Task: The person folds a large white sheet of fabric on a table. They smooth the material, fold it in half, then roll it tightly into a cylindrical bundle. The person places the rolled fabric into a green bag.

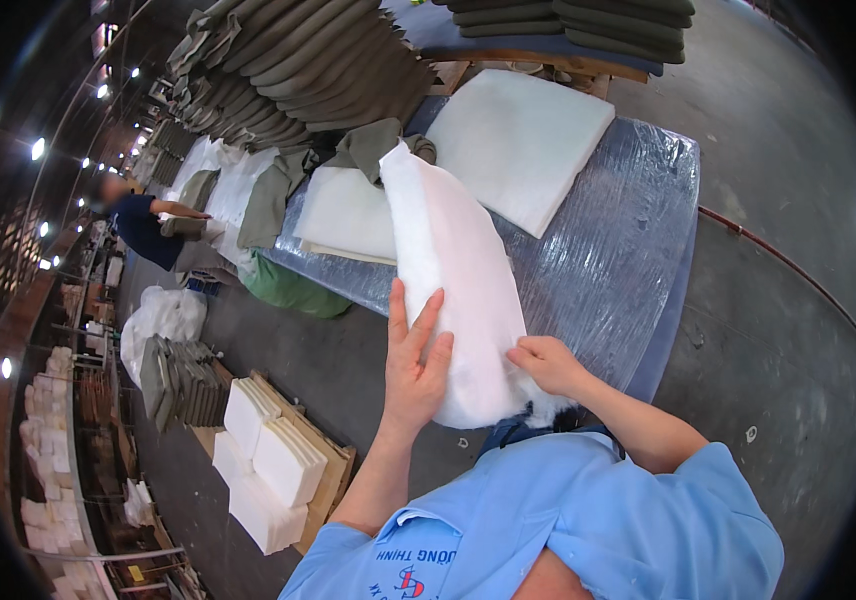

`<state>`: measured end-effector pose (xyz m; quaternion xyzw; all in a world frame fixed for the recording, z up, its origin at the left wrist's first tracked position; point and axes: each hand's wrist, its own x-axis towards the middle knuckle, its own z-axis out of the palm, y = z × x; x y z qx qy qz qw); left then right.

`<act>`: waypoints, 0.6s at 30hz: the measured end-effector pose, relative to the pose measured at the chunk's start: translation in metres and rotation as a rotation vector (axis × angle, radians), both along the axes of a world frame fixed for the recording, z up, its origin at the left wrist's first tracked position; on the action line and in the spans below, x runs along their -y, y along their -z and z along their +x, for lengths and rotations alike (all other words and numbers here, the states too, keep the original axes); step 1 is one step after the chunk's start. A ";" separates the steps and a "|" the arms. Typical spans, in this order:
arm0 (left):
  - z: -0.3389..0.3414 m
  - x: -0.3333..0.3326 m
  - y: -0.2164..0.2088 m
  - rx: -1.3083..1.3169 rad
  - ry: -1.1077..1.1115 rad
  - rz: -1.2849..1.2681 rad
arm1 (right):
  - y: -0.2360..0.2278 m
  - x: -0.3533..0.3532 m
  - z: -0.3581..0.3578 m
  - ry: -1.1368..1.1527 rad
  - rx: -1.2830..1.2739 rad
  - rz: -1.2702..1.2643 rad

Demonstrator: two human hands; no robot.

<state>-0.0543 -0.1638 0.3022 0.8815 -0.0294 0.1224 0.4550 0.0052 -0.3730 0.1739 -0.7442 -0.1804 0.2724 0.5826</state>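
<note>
A long white padded cushion (463,290), looking like foam wrapped in soft wadding, stands tilted in front of my body. Its far end leans over the table, and loose white fibre hangs at its near end. My left hand (416,365) presses on its left side, fingers spread out. On the right side, my right hand (546,365) is closed, pinching the cushion's edge near the bottom. A white foam slab (523,140) lies on the plastic-wrapped table (613,250). Smaller white pads (348,215) and a grey-green fabric cover (368,150) lie left of it.
Tall stacks of grey-green cushions (328,65) rise behind the table. White foam blocks (273,455) sit on a pallet at the lower left, beside grey-green cushions (183,380). Another person (143,230) works farther left. A reddish hose (788,260) crosses the floor at right.
</note>
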 end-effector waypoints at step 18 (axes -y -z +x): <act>-0.017 0.013 0.003 0.003 0.024 0.037 | -0.043 -0.005 -0.027 -0.119 0.020 0.266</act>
